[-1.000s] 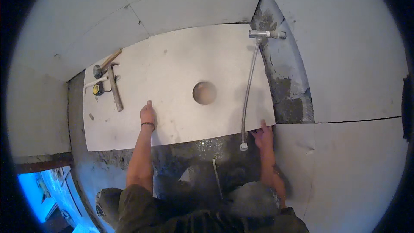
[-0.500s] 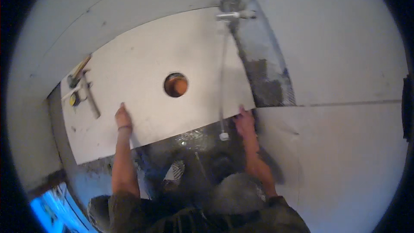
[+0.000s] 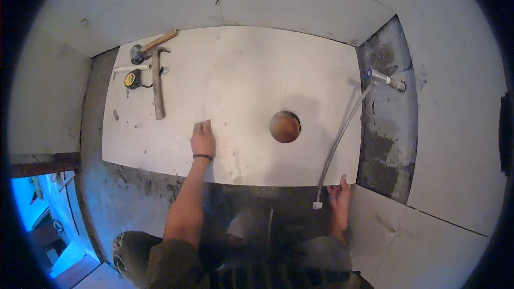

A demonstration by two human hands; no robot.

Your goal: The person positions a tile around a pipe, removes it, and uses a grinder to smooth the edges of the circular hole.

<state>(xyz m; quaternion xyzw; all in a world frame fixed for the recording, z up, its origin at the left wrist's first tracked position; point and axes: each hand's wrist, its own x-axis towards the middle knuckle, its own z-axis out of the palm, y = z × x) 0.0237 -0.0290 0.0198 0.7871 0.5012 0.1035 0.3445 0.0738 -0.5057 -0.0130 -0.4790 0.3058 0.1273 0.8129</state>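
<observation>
Two large off-white tiles, or one marked by a faint seam, form a pale slab over the dark floor. A round hole in it shows an orange-brown inside. My left hand, with a dark band at the wrist, rests on the tile left of the hole, its fingers curled into a fist. At the tile's near right corner, my right hand grips the edge, a digit up over the rim and the rest partly hidden. Beside it a flexible hose hangs from a metal valve, ending in a white fitting.
A claw hammer, a mallet, a yellow-and-black tape measure and a whitish stick lie on the tile's far left. Rough grey mortar borders the right wall. Pale wall panels rise behind. A bluish-lit opening is lower left.
My view has turned, so the tile and tools sit level and farther right in the picture. Both hands stay at the tile; the left one's fingers now look more curled.
</observation>
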